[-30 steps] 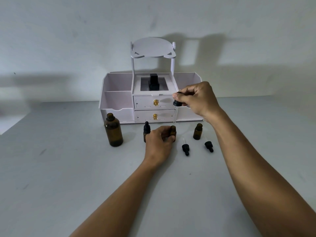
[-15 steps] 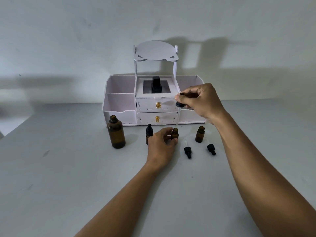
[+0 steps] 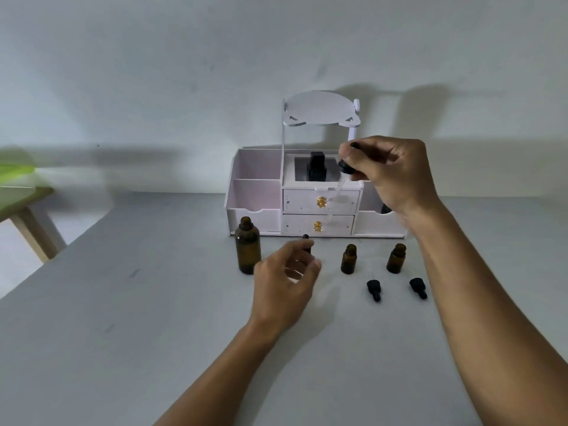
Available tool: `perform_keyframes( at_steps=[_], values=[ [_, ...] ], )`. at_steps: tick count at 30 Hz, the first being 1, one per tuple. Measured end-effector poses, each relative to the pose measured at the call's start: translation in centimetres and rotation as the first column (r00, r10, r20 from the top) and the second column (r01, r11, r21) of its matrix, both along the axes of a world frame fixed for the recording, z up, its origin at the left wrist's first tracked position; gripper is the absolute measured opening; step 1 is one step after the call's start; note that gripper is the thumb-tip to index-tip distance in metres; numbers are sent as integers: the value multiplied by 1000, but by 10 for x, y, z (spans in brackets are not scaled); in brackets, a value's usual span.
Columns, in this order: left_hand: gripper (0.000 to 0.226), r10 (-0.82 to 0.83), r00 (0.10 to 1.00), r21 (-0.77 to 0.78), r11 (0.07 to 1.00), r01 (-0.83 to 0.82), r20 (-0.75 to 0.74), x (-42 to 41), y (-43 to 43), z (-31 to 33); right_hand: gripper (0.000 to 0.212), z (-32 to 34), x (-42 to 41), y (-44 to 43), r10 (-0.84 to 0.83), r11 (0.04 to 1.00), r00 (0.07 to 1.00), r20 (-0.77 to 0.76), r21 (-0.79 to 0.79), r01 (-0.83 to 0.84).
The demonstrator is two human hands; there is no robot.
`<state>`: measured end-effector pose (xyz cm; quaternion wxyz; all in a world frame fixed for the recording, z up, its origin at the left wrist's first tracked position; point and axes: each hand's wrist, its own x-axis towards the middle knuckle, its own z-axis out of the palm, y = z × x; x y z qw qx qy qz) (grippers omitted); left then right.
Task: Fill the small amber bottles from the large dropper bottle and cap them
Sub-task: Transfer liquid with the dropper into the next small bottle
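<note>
Nearest me on the counter (image 3: pixel 147 339), my left hand (image 3: pixel 285 272) hovers with its fingers loosely curled around nothing I can make out. Just past its fingertips, at 1 o'clock, stands a capped small bottle (image 3: pixel 305 241); whether I am touching it I cannot tell, as the hand is blurred.

At 3 o'clock from that hand lie two loose dropper caps, one (image 3: pixel 374 289) near it and the other (image 3: pixel 418 287) further right. Just beyond each cap, at 11 o'clock, a small amber bottle stands upright and uncapped: the middle one (image 3: pixel 349 259) and the right one (image 3: pixel 396 258).

At 10 o'clock from my left hand, close beside it, the large bottle (image 3: pixel 247 250) stands with its neck open.

Higher and further out, my right hand (image 3: pixel 393 173) pinches the black bulb of the large dropper (image 3: pixel 345 169), its glass tube slanting down toward 7 o'clock, well above the open bottles. Behind it sits a white drawer organizer (image 3: pixel 255 179) against the wall.

By my reckoning one of three small bottles is finished. Two are left to cap, and the dark glass hides whether either holds liquid, so filling may be unfinished too.
</note>
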<state>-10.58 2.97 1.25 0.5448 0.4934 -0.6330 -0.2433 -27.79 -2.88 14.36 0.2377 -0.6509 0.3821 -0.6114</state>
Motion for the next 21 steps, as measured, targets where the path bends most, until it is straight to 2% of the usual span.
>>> perform_keyframes(
  at_steps=[4,7,9,13,16,21],
  values=[
    [23,194,970,-137,967,-214,-149,37,-1,9,8,-1,37,-6,88,996,991,101,18,-90],
    [28,308,928,-129,932,-339,-212,70,-10,7,6,-7,65,-13,119,992,975,189,28,-126],
    [41,289,937,-43,952,-303,-194,90,-19,-1,7,-12,79,-19,118,991,964,240,39,-131],
    [65,111,983,145,985,-90,-145,111,-31,-13,10,-23,95,-27,112,989,962,247,64,-132],
    [66,11,992,178,984,12,-126,115,-37,-17,9,-28,100,-29,119,985,965,235,94,-145],
    [56,-49,993,188,980,68,-105,114,-39,-16,2,-32,103,-29,150,983,975,166,78,-164]
  ],
)
